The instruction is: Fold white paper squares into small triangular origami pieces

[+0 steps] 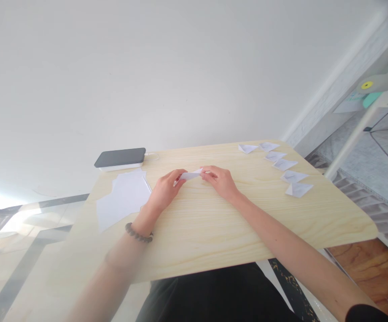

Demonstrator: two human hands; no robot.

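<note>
A small folded piece of white paper (191,175) is held just above the middle of the wooden table (194,223). My left hand (167,188) pinches its left end between thumb and fingers, and a beaded bracelet circles that wrist. At the right end, the fingertips of my right hand (221,180) are closed on the same paper. Left of my left hand lies a loose stack of white paper sheets (123,199), partly overlapping one another. Several folded white paper pieces (284,164) rest in a slanting row along the table's right side.
A dark-topped, white-sided flat device (121,157) lies at the back left corner, with a thin white cable beside it. Behind the table rises a pale wall (167,76). White metal framing (355,134) stands to the right, past the table edge.
</note>
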